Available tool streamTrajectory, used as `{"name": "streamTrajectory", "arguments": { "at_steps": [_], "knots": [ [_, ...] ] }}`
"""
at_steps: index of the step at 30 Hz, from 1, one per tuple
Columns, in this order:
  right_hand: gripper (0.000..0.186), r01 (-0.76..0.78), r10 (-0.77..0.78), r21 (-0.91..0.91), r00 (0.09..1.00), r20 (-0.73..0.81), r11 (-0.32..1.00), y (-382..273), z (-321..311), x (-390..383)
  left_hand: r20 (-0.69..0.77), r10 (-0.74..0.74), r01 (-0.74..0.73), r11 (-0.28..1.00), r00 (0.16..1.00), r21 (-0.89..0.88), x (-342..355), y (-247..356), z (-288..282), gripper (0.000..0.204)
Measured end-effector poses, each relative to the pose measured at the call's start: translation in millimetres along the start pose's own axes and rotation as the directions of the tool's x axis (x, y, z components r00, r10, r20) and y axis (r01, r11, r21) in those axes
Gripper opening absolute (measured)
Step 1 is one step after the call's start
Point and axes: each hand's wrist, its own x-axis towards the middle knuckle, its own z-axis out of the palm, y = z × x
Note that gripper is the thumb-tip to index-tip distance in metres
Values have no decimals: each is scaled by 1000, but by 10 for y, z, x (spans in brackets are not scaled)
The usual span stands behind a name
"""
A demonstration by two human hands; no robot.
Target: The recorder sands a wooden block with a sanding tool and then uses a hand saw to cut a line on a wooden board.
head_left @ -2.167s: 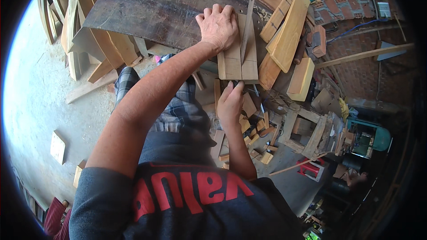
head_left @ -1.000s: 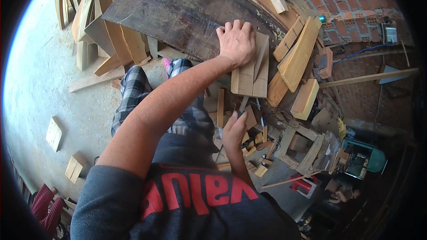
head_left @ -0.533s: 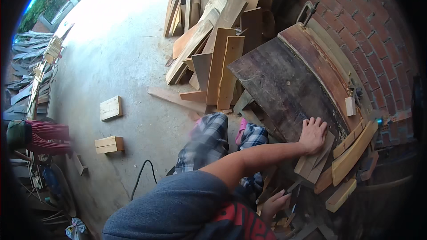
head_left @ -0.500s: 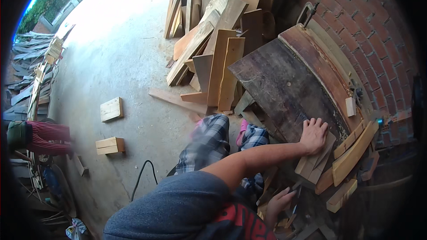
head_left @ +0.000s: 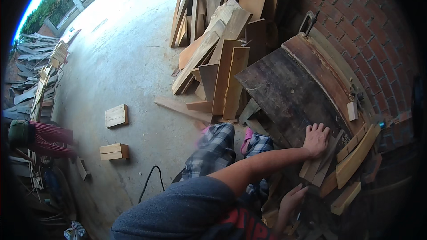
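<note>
My left hand [head_left: 316, 140] reaches across to the dark wooden bench [head_left: 284, 91], palm down with the fingers stretched out and slightly apart. Its palm lies against short wooden blocks [head_left: 316, 170] placed side by side at the bench's near end, covering part of them. Below the blocks, my right hand [head_left: 292, 199] is in shadow, its fingers closed together. What it holds, if anything, cannot be made out. Close to the blocks lie a long yellowish wood piece [head_left: 352, 158] and a shorter offcut [head_left: 345, 198].
Two pale wood blocks, one flat [head_left: 116, 116] and one thicker [head_left: 114, 151], sit on the concrete floor. Many boards [head_left: 227, 80] lean beyond the bench. A metal clamp [head_left: 308, 22] is at its far end, beside a brick wall [head_left: 356, 31]. A black cable [head_left: 153, 173] curves on the floor.
The whole view has shifted slightly, so everything sits lower and farther right. My left hand keeps its place on the blocks. The right hand's fingers have tilted a little toward the blocks.
</note>
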Motion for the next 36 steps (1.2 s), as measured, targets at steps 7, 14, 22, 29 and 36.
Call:
{"name": "streamTrajectory", "arguments": {
  "at_steps": [7,14,22,29,36],
  "knots": [
    [46,154,-180,-253,980,-83,955,-48,-79,39,-26,0,0,1000,1000,-21,-2,-1,8,19],
    [43,83,-102,-214,991,-83,973,-80,-102,29,-22,-1,0,1000,1000,-12,0,-13,12,18],
    [41,-102,99,41,992,85,994,9,-76,-44,-23,14,-14,1000,1000,7,-7,-13,-14,18],
    [36,90,-93,-55,994,-61,994,-43,-85,-50,3,-3,3,1000,1000,17,1,-15,-14,19],
    [41,387,-461,-314,861,-213,867,19,-96,10,-36,-4,5,1000,999,18,-8,-2,-9,18]
  ]
}}
